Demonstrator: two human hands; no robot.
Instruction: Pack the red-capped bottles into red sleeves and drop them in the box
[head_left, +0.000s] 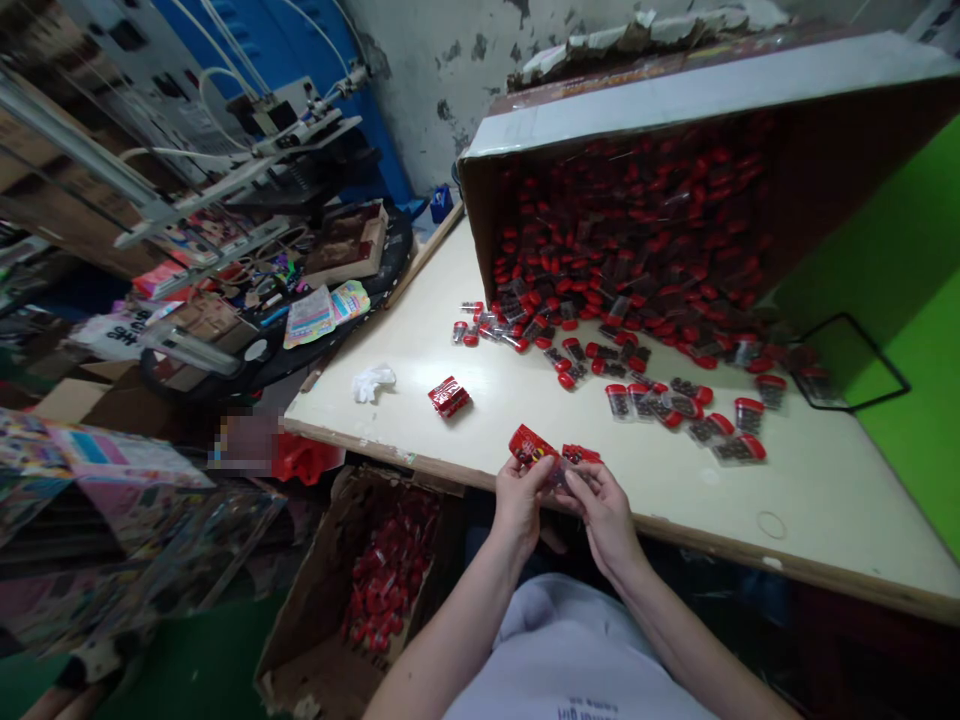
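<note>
Near the table's front edge, my left hand is closed on a small red printed packet, thumb on top. My right hand pinches the clear-looking lower end of the same packet; whether a jar is inside is hidden by the fingers. Just behind the right fingers lies a flat red printed piece. To the left on the table rests a stack of red printed packets. Several small clear jars with red lids and dark contents lie loose beyond my hands.
A large carton lies on its side, spilling red-lidded jars onto the table. Crumpled white tissue lies left. Below, an open carton holds red packed items. A black wire frame and rubber band are right; a machine stands left.
</note>
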